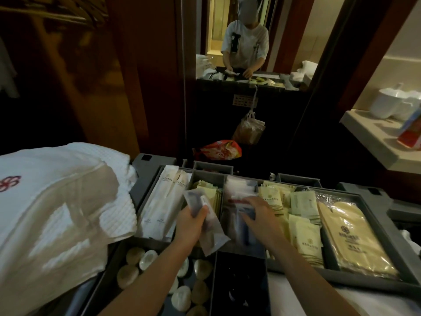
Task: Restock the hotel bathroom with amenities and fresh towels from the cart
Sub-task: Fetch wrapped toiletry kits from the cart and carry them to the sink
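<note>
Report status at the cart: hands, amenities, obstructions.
Left hand gripping clear sachets. Right hand reaching into the tray's middle compartment. Nothing blocking.

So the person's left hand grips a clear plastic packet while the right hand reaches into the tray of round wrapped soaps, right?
Not quite. The left hand does grip a clear plastic packet, but the right hand reaches into the middle compartment of clear sachets in the grey organiser tray, not the round wrapped soaps, which lie nearer, lower left. The head view shows it.
</note>
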Action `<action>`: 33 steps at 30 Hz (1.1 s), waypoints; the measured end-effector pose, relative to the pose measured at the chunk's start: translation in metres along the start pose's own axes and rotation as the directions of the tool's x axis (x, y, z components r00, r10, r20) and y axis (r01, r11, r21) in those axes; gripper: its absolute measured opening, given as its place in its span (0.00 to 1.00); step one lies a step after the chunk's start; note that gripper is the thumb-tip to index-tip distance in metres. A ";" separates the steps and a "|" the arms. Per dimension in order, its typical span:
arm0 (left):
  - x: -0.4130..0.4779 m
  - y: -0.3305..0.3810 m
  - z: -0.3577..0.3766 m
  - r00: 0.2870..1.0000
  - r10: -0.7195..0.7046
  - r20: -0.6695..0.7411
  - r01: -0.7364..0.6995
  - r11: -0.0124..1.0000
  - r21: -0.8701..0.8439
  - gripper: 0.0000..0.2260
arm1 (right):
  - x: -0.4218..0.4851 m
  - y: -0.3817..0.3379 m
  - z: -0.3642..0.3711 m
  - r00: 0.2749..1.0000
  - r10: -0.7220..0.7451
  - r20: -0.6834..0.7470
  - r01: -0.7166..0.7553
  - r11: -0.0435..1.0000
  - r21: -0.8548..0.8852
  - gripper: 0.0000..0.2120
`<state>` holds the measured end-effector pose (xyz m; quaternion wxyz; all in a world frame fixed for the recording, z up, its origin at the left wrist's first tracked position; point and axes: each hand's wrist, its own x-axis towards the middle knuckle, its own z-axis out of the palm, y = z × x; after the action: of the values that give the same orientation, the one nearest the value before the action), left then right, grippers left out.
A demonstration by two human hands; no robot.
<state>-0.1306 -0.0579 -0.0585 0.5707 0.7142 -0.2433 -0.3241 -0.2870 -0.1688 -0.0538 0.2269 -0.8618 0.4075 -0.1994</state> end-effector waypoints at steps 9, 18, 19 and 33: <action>-0.003 0.000 0.001 0.993 0.114 0.000 -0.114 0.993 0.022 0.06 | 0.018 0.011 0.005 0.990 -0.008 0.138 0.069 0.896 -0.440 0.33; -0.007 0.000 0.001 0.985 0.173 0.021 -0.173 0.985 0.013 0.05 | 0.019 0.014 0.005 0.989 0.067 0.130 -0.017 0.934 -0.357 0.28; -0.008 0.000 0.001 0.983 0.181 0.019 -0.182 0.983 0.023 0.06 | 0.019 0.014 0.005 0.988 0.066 0.141 -0.011 0.934 -0.357 0.27; -0.004 -0.006 0.004 0.979 0.206 0.002 -0.206 0.975 0.083 0.07 | 0.017 0.015 0.004 0.977 0.128 0.173 -0.065 0.942 -0.329 0.24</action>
<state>-0.1360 -0.0564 -0.0643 0.5719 0.7092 -0.3274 -0.2506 -0.2843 -0.1896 -0.0622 0.1313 -0.8813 0.4526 -0.0350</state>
